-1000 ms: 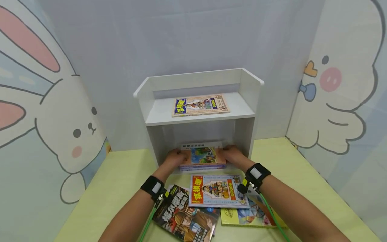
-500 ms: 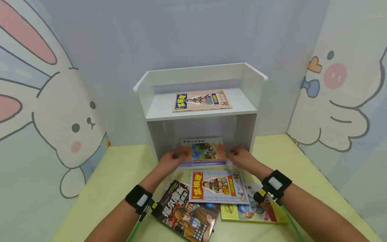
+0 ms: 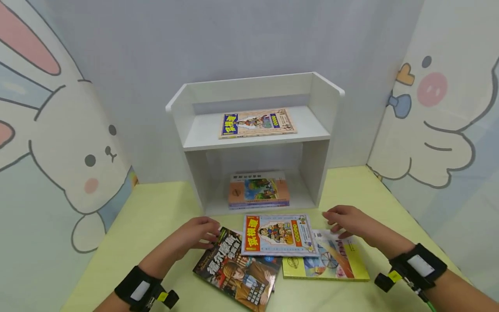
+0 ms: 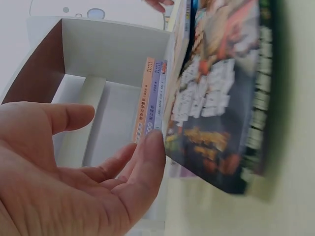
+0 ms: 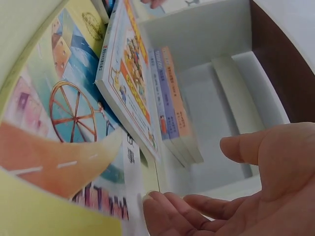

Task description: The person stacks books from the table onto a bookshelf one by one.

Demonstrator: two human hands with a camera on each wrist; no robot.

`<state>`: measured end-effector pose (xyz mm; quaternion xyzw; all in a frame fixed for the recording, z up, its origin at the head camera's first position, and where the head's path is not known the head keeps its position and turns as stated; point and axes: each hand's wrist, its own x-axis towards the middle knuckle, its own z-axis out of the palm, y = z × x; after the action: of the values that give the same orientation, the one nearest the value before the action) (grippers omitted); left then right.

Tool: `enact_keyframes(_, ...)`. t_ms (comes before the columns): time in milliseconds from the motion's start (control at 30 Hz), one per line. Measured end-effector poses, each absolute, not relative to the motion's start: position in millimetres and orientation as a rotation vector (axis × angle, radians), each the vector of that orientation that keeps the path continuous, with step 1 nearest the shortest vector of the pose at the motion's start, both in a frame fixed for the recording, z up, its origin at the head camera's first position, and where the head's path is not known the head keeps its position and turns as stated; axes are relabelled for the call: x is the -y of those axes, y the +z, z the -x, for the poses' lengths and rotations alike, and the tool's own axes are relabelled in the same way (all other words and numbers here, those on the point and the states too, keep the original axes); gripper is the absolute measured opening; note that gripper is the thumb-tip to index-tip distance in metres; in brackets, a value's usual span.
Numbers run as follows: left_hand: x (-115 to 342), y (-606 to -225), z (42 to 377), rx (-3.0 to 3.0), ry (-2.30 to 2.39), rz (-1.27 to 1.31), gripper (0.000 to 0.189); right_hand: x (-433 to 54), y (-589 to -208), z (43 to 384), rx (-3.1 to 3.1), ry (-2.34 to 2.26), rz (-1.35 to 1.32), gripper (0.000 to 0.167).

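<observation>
Nearest the wearer, a black band [image 3: 138, 288] sits on the left wrist and another band [image 3: 417, 266] on the right, each behind its hand's fingers. The black book [image 3: 238, 279] lies flat on the desk [image 3: 156, 206], right of the left fingers and toward the body, its long axis running aslant from those fingertips back and to the right. The left hand [image 3: 192, 236] holds nothing; its fingers are loosely bent and a little apart, the tips at the book's far corner, though whether they touch it I cannot tell. The yellow book [image 3: 337, 260] lies below and left of the right fingers, long axis across the desk. The right hand [image 3: 352, 223] is likewise unburdened, its fingers relaxed with the thumb held away from them; contact with the yellow book's far edge is unclear. What matters most is the blue book [image 3: 278, 234]: it lies between the two sets of fingers, overlapping the black and yellow books, its long axis running from one hand toward the other, and the right fingers look slightly nearer. Straight beyond both sets of fingers, a stack [image 3: 259, 190] rests in the shelf's [image 3: 313, 123] lower compartment, and a tan book [image 3: 257, 124] lies flat on its upper board.
</observation>
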<state>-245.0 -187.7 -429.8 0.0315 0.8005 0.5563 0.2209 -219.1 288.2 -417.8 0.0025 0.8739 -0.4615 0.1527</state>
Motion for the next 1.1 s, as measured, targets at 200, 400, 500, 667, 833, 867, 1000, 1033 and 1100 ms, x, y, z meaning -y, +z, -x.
enact_keyframes(200, 187, -428, 241, -2.130, 1.558, -0.098, 0.053, -299, -414, 215, -2.386, -1.385, -0.079, 0.074)
enact_keyframes(400, 168, -430, 242, -2.079, 1.544, -0.161, 0.047, -285, -418, 216, -2.319, -1.406, -0.086, 0.077)
enact_keyframes(500, 158, -431, 241, -2.065, 1.529, -0.167, 0.048, -277, -420, 218, -2.273, -1.415, -0.116, 0.077)
enact_keyframes(667, 144, -432, 241, -1.973, 1.550, -0.187, 0.062, -264, -422, 218, -2.152, -1.493, -0.143, 0.071)
enact_keyframes(833, 136, -437, 243, -1.947, 1.588, -0.166, 0.061, -256, -427, 217, -2.101, -1.569, -0.146, 0.058)
enact_keyframes(867, 134, -438, 243, -1.949, 1.591, -0.165, 0.058, -254, -428, 217, -2.108, -1.579, -0.143, 0.054)
enact_keyframes(1000, 130, -444, 240, -1.957, 1.606, -0.162, 0.049, -247, -434, 214, -2.159, -1.618, -0.173, 0.039)
enact_keyframes(1033, 128, -445, 239, -1.958, 1.613, -0.152, 0.047, -246, -435, 213, -2.175, -1.628, -0.187, 0.037)
enact_keyframes(1100, 127, -447, 237, -1.962, 1.632, -0.130, 0.045, -244, -435, 212, -2.198, -1.640, -0.219, 0.034)
